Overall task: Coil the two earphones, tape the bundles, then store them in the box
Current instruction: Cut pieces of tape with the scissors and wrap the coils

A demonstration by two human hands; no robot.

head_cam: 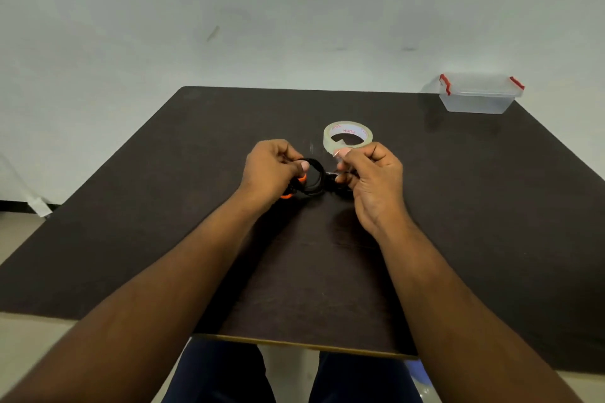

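A coiled black earphone bundle (313, 177) with orange parts (287, 195) is held just above the middle of the dark table (458, 206). My left hand (271, 170) grips the coil's left side. My right hand (373, 180) pinches a piece of clear tape (337, 155) against the coil's right side. A roll of clear tape (347, 137) lies flat on the table just behind my right hand. The clear plastic box (478, 95) with red latches stands closed at the far right corner. A second earphone is not visible.
The table's front edge (294, 342) is close to my legs. A pale wall rises behind the table, and pale floor shows at the left.
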